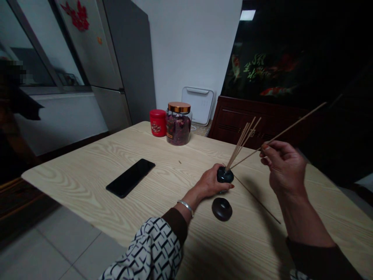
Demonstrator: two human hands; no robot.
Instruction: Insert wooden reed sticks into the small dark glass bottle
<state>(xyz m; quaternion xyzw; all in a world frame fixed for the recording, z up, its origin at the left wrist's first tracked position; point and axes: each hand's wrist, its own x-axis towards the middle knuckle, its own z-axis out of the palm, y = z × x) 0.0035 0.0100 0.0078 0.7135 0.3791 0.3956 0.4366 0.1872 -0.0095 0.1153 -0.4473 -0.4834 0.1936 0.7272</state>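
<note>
My left hand (210, 181) is wrapped round a small dark glass bottle (225, 175) on the table. Several thin reed sticks (241, 142) stand slanted in the bottle's neck. In a pinch between thumb and fingers, my right hand (284, 165) holds a longer reed stick (294, 122), whose lower end reaches the bottle's mouth; whether its tip is inside I cannot tell. A dark round lid (222, 209) with a hole in its middle lies just in front of the bottle. Another stick (259, 201) lies on the table between the bottle and my right forearm.
A black phone (131, 177) lies on the wooden table (87, 175) to the left. Towards the back stand a red canister (158, 123) and a glass jar (178, 126) with a copper-coloured lid. A small stick fragment (180, 162) lies mid-table. Behind is a white device (198, 105).
</note>
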